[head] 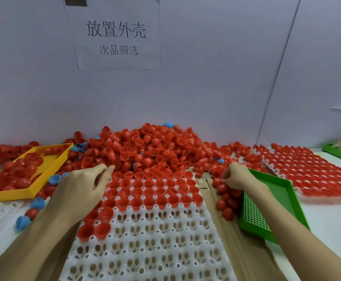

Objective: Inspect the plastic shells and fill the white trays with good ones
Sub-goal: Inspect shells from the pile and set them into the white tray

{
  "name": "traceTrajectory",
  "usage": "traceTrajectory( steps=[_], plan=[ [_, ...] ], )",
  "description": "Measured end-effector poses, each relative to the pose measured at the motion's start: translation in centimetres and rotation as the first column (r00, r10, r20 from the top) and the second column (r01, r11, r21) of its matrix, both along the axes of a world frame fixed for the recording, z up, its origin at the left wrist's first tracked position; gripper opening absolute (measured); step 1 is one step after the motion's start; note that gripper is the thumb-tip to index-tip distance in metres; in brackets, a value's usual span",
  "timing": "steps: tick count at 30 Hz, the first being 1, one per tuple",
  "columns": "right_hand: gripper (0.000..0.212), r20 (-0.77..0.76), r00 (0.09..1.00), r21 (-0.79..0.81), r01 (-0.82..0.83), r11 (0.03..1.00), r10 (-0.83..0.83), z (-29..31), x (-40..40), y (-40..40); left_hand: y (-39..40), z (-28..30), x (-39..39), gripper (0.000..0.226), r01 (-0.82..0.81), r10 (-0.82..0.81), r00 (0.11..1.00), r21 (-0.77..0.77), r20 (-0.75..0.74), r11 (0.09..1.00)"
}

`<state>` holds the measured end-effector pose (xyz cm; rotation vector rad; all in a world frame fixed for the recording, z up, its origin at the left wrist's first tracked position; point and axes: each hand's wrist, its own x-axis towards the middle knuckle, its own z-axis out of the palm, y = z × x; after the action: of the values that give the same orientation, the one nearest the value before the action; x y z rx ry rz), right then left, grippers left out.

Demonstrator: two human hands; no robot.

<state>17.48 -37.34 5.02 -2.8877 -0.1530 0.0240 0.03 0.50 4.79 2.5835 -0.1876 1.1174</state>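
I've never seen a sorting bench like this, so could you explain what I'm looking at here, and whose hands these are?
This is one picture from a camera worn on a person's head, looking down at their own bare hands. In the middle lies a white tray with cup-like pockets; its far rows already hold red shells. Behind it is a big heap of loose shells. A yellow tray sits left, a green tray right. The left hand reaches toward the heap; whether it holds anything is unclear. The right hand has its fingers on loose shells beside the green tray.
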Motion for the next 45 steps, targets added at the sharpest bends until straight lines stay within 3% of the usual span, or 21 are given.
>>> traceTrajectory(
  steps=[3, 7, 11, 18, 23, 26, 30, 33, 35, 39, 45],
  plan=[
    [0.01, -0.019, 1.0, 0.152, -0.015, 0.988, 0.018, 0.6, -0.3, -0.2, -0.2, 0.1, -0.1, 0.03, 0.002, -0.002, 1.0, 0.0, -0.021, 1.0],
    [0.009, 0.103, 0.994, 0.406, -0.082, 0.91, 0.044, 1.8, -1.3, 0.6, -0.3, -0.1, 0.0, 0.03, 0.003, -0.003, 1.0, -0.011, -0.019, 1.0],
    [0.009, 0.213, 0.971, 0.519, -0.207, 0.829, 0.11, 3.1, -3.0, 2.8, -0.3, -0.1, 0.0, 0.032, 0.008, -0.008, 0.999, -0.014, -0.032, 1.0],
    [0.005, 0.225, 0.902, 0.707, -0.412, 0.575, 0.368, 3.2, -8.0, 8.6, -2.7, 0.3, -0.4, 0.006, 0.186, -0.222, 0.968, -0.263, -0.117, 0.947],
    [0.009, 0.208, 0.848, 0.734, -0.464, 0.495, 0.486, 2.5, -11.2, 10.9, -5.7, 0.2, -1.1, 0.054, 0.357, -0.46, 0.867, -0.404, -0.193, 0.842],
    [0.012, 0.218, 0.835, 0.795, -0.452, 0.404, 0.506, 2.2, -12.4, 11.6, -6.8, 0.2, -1.3, 0.055, 0.36, -0.458, 0.878, -0.444, -0.136, 0.82],
    [0.012, 0.324, 0.833, 0.746, -0.516, 0.42, 0.448, 1.8, -12.8, 11.6, -6.3, 0.3, -1.0, 0.05, 0.336, -0.553, 0.821, -0.664, -0.14, 0.668],
    [0.01, 0.415, 0.833, 0.673, -0.551, 0.494, 0.365, 1.2, -12.9, 11.6, -5.9, 0.5, -0.9, 0.051, 0.343, -0.608, 0.776, -0.697, -0.167, 0.63],
    [0.007, 0.47, 0.82, 0.604, -0.568, 0.559, 0.326, 0.7, -13.1, 12.0, -5.7, 0.5, -1.0, 0.053, 0.354, -0.601, 0.781, -0.672, -0.172, 0.651],
    [0.011, 0.463, 0.809, 0.576, -0.585, 0.571, 0.363, 0.3, -13.4, 12.4, -5.2, 0.3, -1.0, 0.062, 0.341, -0.487, 0.852, -0.502, -0.191, 0.795],
    [0.028, 0.514, 0.749, 0.416, -0.644, 0.642, 0.418, 0.3, -14.2, 13.4, -4.6, 0.6, -1.0, 0.064, 0.354, -0.463, 0.86, -0.402, -0.216, 0.845]
  ],
)
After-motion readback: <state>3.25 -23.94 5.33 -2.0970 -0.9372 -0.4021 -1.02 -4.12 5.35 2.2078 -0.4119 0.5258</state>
